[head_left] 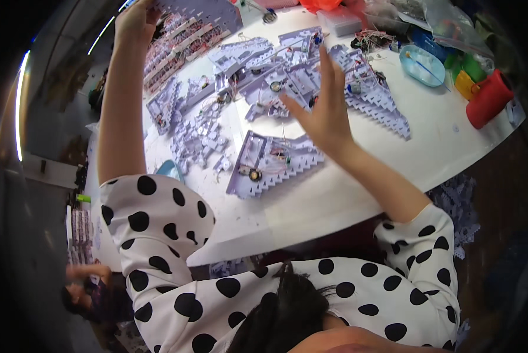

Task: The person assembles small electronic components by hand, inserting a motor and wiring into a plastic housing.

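My left hand (136, 22) is raised at the far upper left, beside a lilac plastic panel (214, 10). Its fingers look curled together, and whatever may be in them is hidden. My right hand (330, 115) hovers with thumb and fingers apart, holding nothing, over several lilac plastic housings with stepped edges. These carry wires and small round parts. Closest to me lies one separate stepped housing (276, 163) with a round part and wires inside. Left of it is a heap of small lilac plastic pieces (196, 141).
Rows of wired assemblies (179, 50) line the table's far left. A light-blue dish (423, 66), a red cylindrical object (490, 99) and clear bags (446, 26) sit at the right. Another blue dish (170, 169) is beside my left sleeve. Another person (93, 288) is at lower left.
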Demonstrator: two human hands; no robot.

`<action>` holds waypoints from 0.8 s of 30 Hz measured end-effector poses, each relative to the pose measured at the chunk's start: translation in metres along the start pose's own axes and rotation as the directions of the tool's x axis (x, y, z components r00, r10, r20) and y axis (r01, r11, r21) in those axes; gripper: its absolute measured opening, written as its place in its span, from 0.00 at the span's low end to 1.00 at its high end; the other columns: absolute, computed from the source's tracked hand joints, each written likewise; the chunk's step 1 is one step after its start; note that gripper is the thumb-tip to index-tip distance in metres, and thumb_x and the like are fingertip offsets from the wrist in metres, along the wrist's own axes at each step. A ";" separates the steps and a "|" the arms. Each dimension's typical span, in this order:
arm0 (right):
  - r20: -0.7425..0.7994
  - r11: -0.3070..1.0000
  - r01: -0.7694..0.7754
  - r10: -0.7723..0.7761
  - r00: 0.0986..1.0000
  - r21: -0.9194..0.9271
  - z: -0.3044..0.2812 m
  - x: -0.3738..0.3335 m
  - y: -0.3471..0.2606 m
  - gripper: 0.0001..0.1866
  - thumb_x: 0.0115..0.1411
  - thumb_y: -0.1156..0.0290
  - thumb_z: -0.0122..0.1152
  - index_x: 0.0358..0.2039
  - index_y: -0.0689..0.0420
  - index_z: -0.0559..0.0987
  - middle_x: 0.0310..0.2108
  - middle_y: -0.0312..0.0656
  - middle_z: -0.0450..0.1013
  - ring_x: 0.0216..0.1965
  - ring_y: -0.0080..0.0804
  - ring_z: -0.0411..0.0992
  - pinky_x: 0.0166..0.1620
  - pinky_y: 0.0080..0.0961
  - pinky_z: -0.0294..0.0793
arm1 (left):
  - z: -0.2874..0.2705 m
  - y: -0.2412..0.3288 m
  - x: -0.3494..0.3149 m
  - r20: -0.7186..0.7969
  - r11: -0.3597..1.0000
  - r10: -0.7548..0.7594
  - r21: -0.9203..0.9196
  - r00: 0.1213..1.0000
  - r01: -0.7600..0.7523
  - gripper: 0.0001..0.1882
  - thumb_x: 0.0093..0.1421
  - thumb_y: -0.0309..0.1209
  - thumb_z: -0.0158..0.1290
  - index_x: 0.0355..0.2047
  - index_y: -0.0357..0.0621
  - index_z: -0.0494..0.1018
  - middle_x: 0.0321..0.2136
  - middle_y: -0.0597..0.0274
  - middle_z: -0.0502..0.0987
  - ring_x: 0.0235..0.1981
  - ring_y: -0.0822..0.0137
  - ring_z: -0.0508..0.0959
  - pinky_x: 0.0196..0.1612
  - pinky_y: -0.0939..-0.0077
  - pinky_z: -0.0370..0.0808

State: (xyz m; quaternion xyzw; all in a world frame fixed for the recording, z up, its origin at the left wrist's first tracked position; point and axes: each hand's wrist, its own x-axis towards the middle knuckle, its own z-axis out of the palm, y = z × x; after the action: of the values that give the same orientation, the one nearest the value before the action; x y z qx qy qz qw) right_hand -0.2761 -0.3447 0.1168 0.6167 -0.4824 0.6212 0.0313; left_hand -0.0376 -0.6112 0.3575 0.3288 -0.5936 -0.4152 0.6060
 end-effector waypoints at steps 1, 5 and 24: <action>0.008 0.998 -0.040 0.040 0.999 0.049 0.001 0.015 -0.013 0.60 0.55 0.54 0.74 0.74 0.56 0.41 0.63 0.68 0.52 0.67 0.61 0.52 0.65 0.50 0.60 | 0.009 0.038 -0.047 0.051 1.000 0.016 -0.011 0.999 -0.015 0.05 0.65 0.21 0.52 0.36 0.37 0.78 0.32 0.58 0.81 0.33 0.66 0.82 0.36 0.74 0.79; 0.752 0.563 -0.717 0.235 0.616 0.411 -0.006 0.056 -0.066 0.43 0.60 0.54 0.69 0.69 0.57 0.59 0.39 0.41 0.77 0.28 0.18 0.73 0.27 0.15 0.70 | -0.026 0.090 -0.157 0.123 0.986 -0.005 0.167 0.992 -0.016 0.09 0.64 0.22 0.55 0.43 0.32 0.78 0.36 0.57 0.83 0.35 0.69 0.82 0.39 0.75 0.79; 0.587 0.980 0.099 -0.184 0.789 0.173 -0.051 0.069 -0.209 0.19 0.63 0.65 0.59 0.49 0.65 0.78 0.43 0.54 0.79 0.47 0.48 0.77 0.51 0.38 0.75 | -0.107 0.017 -0.362 -0.083 0.883 -0.442 -0.217 0.893 0.417 0.10 0.65 0.24 0.54 0.44 0.30 0.71 0.40 0.53 0.77 0.42 0.61 0.80 0.47 0.67 0.82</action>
State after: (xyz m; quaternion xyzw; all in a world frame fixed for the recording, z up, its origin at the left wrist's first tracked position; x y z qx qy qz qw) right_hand -0.1972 -0.2395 0.3006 0.8165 -0.3773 0.4209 -0.1175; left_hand 0.0885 -0.2907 0.2029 0.4181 -0.4220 -0.5725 0.5652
